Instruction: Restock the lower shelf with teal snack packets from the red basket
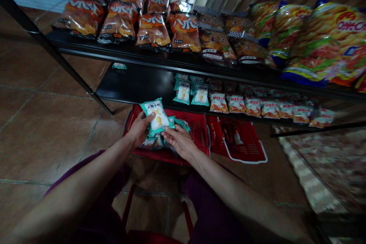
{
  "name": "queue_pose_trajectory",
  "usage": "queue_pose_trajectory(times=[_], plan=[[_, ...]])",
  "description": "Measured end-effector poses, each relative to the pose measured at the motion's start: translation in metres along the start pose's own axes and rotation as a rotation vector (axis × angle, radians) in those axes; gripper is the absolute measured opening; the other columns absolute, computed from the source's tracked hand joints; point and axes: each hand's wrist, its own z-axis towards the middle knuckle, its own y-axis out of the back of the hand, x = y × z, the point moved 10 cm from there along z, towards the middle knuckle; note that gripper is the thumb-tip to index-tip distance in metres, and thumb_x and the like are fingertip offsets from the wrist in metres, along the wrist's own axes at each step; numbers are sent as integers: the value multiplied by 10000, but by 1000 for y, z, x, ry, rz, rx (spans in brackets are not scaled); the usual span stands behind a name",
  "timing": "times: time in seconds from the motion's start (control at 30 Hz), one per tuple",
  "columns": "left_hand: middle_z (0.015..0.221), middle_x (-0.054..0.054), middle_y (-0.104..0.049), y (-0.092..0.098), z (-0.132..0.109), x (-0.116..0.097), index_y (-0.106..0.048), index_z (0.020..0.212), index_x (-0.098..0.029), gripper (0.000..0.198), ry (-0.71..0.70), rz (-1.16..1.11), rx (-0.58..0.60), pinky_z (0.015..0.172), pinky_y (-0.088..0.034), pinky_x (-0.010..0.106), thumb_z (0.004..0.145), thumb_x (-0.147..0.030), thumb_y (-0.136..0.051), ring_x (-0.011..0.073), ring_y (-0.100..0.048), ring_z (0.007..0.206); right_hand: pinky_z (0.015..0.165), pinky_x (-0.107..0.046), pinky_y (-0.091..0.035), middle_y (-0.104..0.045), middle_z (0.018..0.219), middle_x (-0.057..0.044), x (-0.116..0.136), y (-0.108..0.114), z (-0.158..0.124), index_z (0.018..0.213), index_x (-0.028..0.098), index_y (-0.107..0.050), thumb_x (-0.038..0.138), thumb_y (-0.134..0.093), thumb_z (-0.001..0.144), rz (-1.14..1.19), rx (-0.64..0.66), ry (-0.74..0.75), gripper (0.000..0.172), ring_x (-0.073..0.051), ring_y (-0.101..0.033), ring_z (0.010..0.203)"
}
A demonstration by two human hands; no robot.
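Note:
My left hand grips a teal and white snack bag by its left side, thumb across the front. The fingers of my right hand close on the bag's lower right corner. Both hands are above a red shopping basket, in which several more teal snack bags lie, partly hidden by my hands. Beyond the basket, similar teal bags stand in rows on the lower black shelf.
Red and white snack bags line the lower shelf's right part. Orange chip bags, brown bags and large yellow bags fill the upper shelf. A second red basket with a white handle sits under the shelf. A black post rises at left.

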Motion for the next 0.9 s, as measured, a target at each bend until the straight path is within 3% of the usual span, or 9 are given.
queue_pose_trajectory(times=[0.17, 0.33, 0.53, 0.67, 0.9], plan=[[1013, 106, -672, 0, 1, 1, -534, 1045, -161, 364, -7, 2, 9, 800, -532, 393, 715, -179, -686, 218, -661, 864, 579, -154, -521, -662, 679, 33, -1, 0, 1, 805, 180, -512, 175, -798, 563, -21, 2, 3, 374, -77, -642, 603], [1032, 93, -666, -1, -2, -1, -548, 1043, -179, 387, -13, 17, 34, 789, -536, 378, 692, -206, -710, 213, -664, 852, 601, -152, -520, -672, 735, 38, 3, -7, 0, 976, 205, -531, 207, -796, 577, -95, 47, 11, 479, -68, -641, 615], [984, 86, -680, -1, -8, -8, -532, 1115, -213, 487, -26, 60, 55, 735, -543, 398, 669, -234, -728, 230, -670, 807, 616, -172, -513, -650, 699, 23, 2, -17, -3, 923, 206, -555, 372, -757, 648, -140, 68, -6, 380, -84, -639, 664], [989, 81, -675, 0, -7, -10, -549, 1090, -203, 476, -90, 89, 92, 723, -536, 360, 655, -240, -738, 210, -666, 786, 648, -186, -519, -655, 774, 29, 1, -16, 0, 884, 207, -591, 355, -777, 625, -190, 53, 15, 352, -77, -631, 681], [860, 83, -673, 26, 3, 10, -551, 987, -157, 436, -48, 188, -107, 638, -515, 331, 639, -322, -756, 191, -639, 666, 580, -166, -517, -668, 744, 29, -10, -3, 10, 789, 191, -598, 245, -789, 625, -195, -37, -68, 257, -72, -632, 614]])
